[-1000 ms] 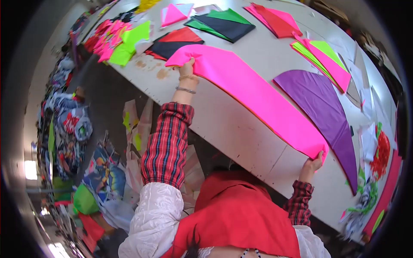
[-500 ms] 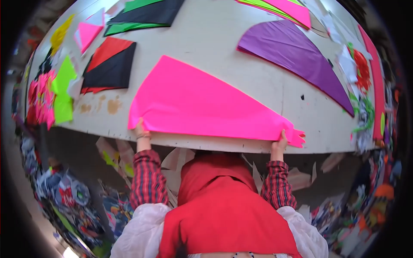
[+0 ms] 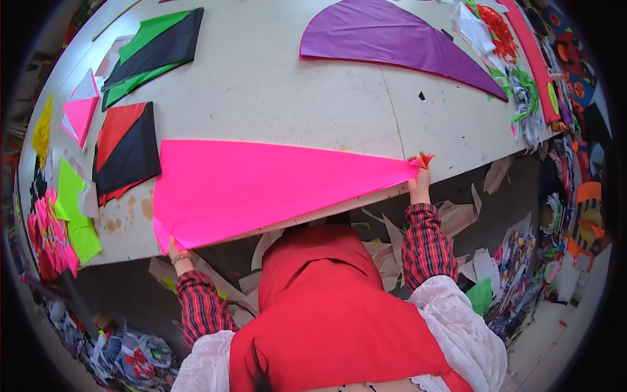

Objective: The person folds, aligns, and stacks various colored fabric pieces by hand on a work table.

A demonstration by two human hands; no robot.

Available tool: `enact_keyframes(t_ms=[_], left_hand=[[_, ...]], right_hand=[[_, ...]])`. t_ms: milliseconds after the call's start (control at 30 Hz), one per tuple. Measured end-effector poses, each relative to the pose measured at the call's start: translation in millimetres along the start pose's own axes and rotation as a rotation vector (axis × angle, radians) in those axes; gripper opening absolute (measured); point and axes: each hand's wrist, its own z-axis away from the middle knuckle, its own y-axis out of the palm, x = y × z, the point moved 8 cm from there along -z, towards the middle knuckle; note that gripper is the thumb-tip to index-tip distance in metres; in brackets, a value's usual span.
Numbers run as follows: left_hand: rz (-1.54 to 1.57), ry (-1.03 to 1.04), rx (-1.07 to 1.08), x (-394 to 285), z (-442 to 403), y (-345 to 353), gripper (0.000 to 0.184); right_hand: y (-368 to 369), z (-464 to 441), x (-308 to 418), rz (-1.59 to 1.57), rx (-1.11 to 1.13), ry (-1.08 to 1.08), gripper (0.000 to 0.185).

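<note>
A bright pink folded piece of cloth [image 3: 268,186] lies along the near edge of the table, wide at the left and narrowing to a point at the right. My left hand [image 3: 177,252] is closed on its lower left corner, thumb on top. At the other end my right hand [image 3: 420,179] grips the narrow tip, and the gathered end pokes out above the fingers. The cloth is stretched fairly flat between both hands. Its lower edge runs close to the table edge.
Folded purple cloth [image 3: 385,49] lies at the back. On the left are a red and black folded piece [image 3: 134,150], a green and black one [image 3: 157,55] and lime scraps [image 3: 78,225]. Red strips [image 3: 498,31] lie far right on the white table [image 3: 274,98]. Scraps litter the floor.
The view has turned and shifted. The pink cloth now looks flatter, with its narrow end higher in view. My right hand has closed around the tip; my left still holds the left corner.
</note>
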Motion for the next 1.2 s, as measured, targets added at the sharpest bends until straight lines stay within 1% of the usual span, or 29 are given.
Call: enact_keyframes(t_ms=[100,167,233,267,333,400,433,467,533,567,633,667,700,733,800,933,967,1067,1100,1200], left_hand=[[-0.004,0.004,-0.033,2,-4,-9,0.033],[-0.017,0.021,-0.071,0,-6,-13,0.033],[-0.047,0.079,-0.169,-4,-4,-24,0.034],[-0.086,0.152,-0.261,-10,2,-31,0.034],[-0.192,0.362,-0.505,-25,27,-45,0.035],[-0.285,0.596,-0.708,-36,67,-49,0.036],[-0.272,0.684,-0.714,-36,84,-41,0.036],[-0.241,0.745,-0.649,-34,98,-26,0.037],[-0.15,0.808,-0.444,-20,125,18,0.037],[-0.108,0.801,-0.333,-11,139,44,0.038],[-0.079,0.77,-0.181,13,168,98,0.038],[-0.087,0.765,-0.146,25,185,121,0.037],[-0.095,0.76,-0.111,37,203,146,0.036],[-0.119,0.748,-0.004,49,221,178,0.035],[-0.046,0.756,0.074,72,269,233,0.027],[-0.189,0.781,0.242,116,353,346,0.021],[-0.224,0.82,0.279,127,363,370,0.021],[-0.165,0.647,0.479,165,378,445,0.021],[-0.153,0.584,0.535,178,380,467,0.022],[-0.107,0.348,0.67,209,386,533,0.025]], right_hand=[[-4,4,5,0.032,-0.02,-0.011,0.035],[-13,-4,20,0.223,-0.037,-0.036,0.034],[-20,-12,31,0.417,-0.059,-0.054,0.033],[-12,-14,34,0.42,-0.053,-0.057,0.033],[32,-14,68,1.024,-0.078,-0.443,0.035],[97,-7,81,1.613,-0.092,-0.851,0.036],[143,-10,66,1.691,0.065,-0.95,0.037],[191,-10,44,1.723,0.255,-0.991,0.034],[278,-8,0,1.578,0.608,-1.159,0.033],[317,-8,-21,1.553,0.745,-1.18,0.03],[377,-18,-59,1.534,0.996,-1.29,0.03],[400,-25,-75,1.551,1.081,-1.327,0.03],[416,-38,-89,1.573,1.163,-1.375,0.031],[426,-48,-101,1.594,1.24,-1.423,0.032],[433,-66,-110,1.605,1.289,-1.382,0.03],[436,-98,-118,1.691,1.383,-1.275,0.025],[437,-112,-117,1.664,1.391,-1.12,0.023],[444,-146,-116,1.552,1.361,-0.686,0.017],[448,-149,-114,1.546,1.369,-0.685,0.017],[446,-167,-114,1.511,1.287,-0.43,0.014]])
